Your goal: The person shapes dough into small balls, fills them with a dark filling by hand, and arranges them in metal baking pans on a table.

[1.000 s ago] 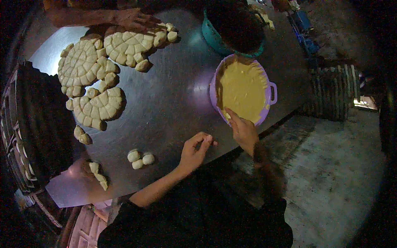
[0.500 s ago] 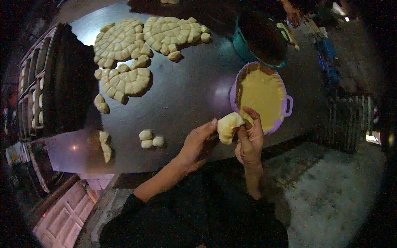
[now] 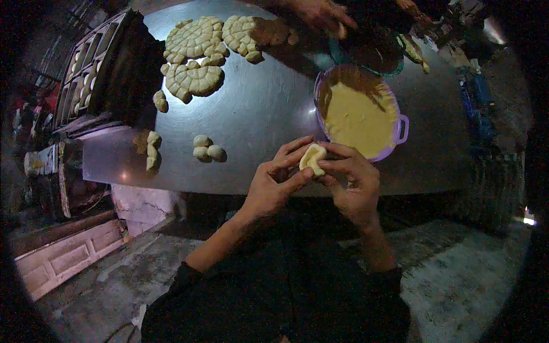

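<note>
Between my two hands is a small piece of pale dough (image 3: 312, 159), its edges gathered up around a hollow in the middle. My left hand (image 3: 275, 178) pinches its left side with thumb and fingers. On the other side, the fingertips of my right hand (image 3: 355, 182) press its rim. Just beyond my hands stands a purple basin (image 3: 402, 130) holding a smooth yellow filling (image 3: 360, 122). Three round dough balls (image 3: 201, 152) sit together on the metal table (image 3: 257, 108), left of my hands. Farther left lies a narrow strip of dough (image 3: 152, 151).
Flat rounds of cut dough pieces (image 3: 194, 40) cover the far left of the table. A dark rack of trays (image 3: 94, 63) stands at the left. Beside the purple basin is a teal tub (image 3: 394, 70). Another person's hand (image 3: 323, 16) reaches over the far side.
The dough has gone from a bulging lump to a cupped shape, with both hands now closer around it. My view has shifted. Another person's arm has come in over the far dough.
</note>
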The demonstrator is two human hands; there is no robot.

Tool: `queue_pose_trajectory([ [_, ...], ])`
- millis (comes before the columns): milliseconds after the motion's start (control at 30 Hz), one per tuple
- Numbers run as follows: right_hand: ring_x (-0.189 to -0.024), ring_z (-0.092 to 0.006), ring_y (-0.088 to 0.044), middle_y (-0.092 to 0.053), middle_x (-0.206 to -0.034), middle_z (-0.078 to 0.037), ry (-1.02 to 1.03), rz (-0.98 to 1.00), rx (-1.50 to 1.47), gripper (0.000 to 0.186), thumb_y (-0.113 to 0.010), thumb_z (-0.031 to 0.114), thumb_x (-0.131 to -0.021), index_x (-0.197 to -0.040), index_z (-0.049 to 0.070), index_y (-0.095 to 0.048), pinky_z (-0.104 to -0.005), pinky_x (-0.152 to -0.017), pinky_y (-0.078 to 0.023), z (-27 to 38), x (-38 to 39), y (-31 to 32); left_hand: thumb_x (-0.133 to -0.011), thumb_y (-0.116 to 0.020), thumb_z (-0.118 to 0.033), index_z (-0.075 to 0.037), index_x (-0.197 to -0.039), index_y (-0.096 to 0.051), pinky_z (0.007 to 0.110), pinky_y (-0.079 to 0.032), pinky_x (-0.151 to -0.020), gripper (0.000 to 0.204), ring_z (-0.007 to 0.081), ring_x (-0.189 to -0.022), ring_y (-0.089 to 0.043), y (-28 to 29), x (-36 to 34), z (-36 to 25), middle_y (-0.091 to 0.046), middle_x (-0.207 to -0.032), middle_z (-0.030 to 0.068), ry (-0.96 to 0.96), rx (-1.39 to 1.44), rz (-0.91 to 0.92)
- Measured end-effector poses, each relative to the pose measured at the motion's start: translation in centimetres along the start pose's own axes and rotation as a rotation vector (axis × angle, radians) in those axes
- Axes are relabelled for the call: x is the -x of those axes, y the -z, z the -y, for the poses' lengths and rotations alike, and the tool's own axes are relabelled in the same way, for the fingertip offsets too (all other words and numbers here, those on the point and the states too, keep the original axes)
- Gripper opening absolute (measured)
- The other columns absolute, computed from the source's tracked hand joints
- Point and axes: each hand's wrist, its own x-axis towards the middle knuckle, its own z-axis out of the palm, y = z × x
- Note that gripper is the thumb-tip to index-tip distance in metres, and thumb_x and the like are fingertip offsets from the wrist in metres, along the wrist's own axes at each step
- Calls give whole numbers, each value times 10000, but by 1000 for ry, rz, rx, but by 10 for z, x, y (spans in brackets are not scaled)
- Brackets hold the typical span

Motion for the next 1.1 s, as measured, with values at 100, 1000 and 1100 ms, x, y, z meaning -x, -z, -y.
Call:
queue_pose_trajectory([
  [100,-1099,-311,-618,-642,-1170,-127,217,91,117,355,-742,-50,-716,-1052,47,-684,-396,-919,-524,1,17,15,-949,-624,-190,-9,-1292,-586,319,-392,-1035,390,179,-1260,-466,-19,16,5,-481,-1389,93,-103,-111,-79],
  [1000,-805,-225,-569,-653,-861,-11,285,516,111,489,-799,278,-746,-1186,145,-630,-367,-763,-416,43,8,-10,-959,-617,-194,18,-1127,-682,246,-499,-796,278,111,-873,-622,7,72,3,-696,-978,61,59,-155,-169],
  [1100,-810,-220,-575,-672,-928,-6,272,501,334,535,-802,329,-735,-1200,141,-618,-371,-738,-399,41,-3,-41,-971,-602,-289,-4,-1128,-681,219,-471,-717,334,70,-787,-573,49,77,16,-660,-888,19,205,48,-175],
])
